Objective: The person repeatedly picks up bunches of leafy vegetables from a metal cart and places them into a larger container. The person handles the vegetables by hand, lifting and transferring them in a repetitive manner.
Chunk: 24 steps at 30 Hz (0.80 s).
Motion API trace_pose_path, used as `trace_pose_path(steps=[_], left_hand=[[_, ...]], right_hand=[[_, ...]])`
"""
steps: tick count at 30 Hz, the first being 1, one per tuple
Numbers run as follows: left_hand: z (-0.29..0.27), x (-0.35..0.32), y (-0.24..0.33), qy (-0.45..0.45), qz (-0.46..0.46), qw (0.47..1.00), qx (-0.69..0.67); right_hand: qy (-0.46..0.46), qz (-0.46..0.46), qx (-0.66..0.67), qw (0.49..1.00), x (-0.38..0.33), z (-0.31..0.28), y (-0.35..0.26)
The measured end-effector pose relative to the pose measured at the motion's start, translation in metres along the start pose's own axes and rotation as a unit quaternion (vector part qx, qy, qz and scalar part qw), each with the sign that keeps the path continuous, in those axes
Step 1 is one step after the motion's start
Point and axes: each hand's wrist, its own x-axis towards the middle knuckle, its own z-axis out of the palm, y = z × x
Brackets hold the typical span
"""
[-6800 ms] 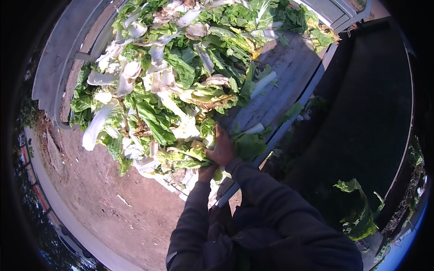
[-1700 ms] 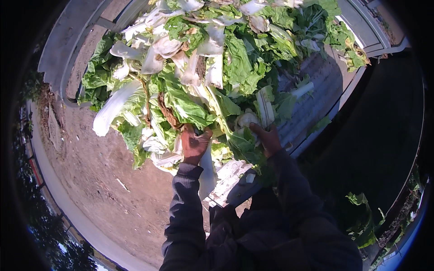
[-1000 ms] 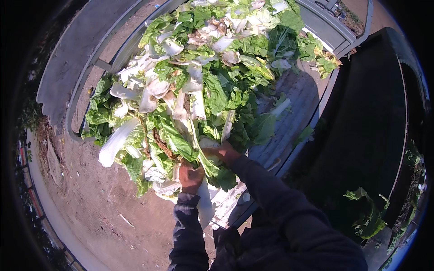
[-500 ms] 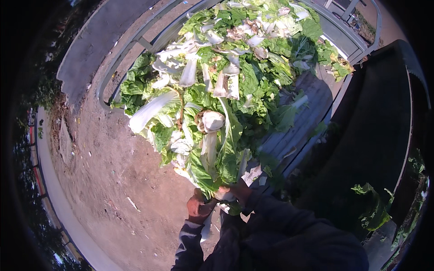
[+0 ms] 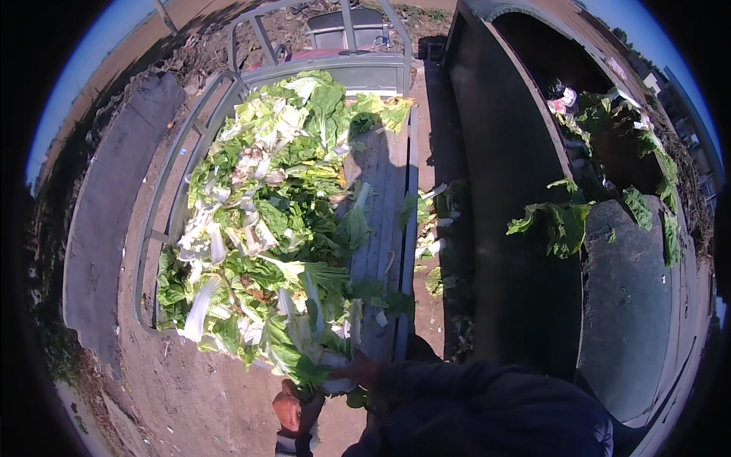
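A big heap of Chinese cabbage leaves (image 5: 282, 190), green with white stalks, lies on a metal cart bed (image 5: 381, 198). At the heap's near end, both my hands are closed around a bunch of cabbage leaves (image 5: 285, 354). My left hand (image 5: 288, 410) grips its lower left side, with the fingers curled. My right hand (image 5: 359, 370) lies in shadow against the right side, by the white stalk ends. The leaves partly cover the fingers of both hands.
Low metal rails (image 5: 150, 244) run along the cart's left side, with a taller frame at the far end. A large dark green metal bin (image 5: 506, 251) stands to the right, cabbage leaves (image 5: 560, 225) hanging over its edge. A grey slab (image 5: 106, 221) lies on the dirt at left.
My view has swung up and to the right, so the heap sits further left and the bin's opening now shows. Both hands still grip the cabbage leaves at the heap's near end.
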Motion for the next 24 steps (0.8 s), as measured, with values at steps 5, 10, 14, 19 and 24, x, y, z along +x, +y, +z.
trace_pose_path(steps=[5,10,14,19,24], left_hand=[[-0.035,0.101,0.139,0.015,0.202,0.979,-0.029],[-0.075,0.228,0.427,0.041,0.451,0.892,-0.014],[-0.108,0.268,0.572,0.329,0.708,0.606,-0.154],[-0.107,0.288,0.482,0.283,0.61,0.713,-0.2],[-0.03,0.323,0.277,0.094,0.257,0.957,-0.1]], right_hand=[[0.015,-0.197,0.095,0.976,-0.045,-0.07,-0.081],[0.142,-0.474,0.184,0.849,-0.173,-0.19,-0.297],[0.5,-0.646,0.093,0.569,-0.325,-0.318,-0.466],[0.756,-0.518,-0.297,0.269,-0.323,-0.372,-0.424],[0.529,-0.407,-0.24,0.705,-0.112,-0.329,-0.251]])
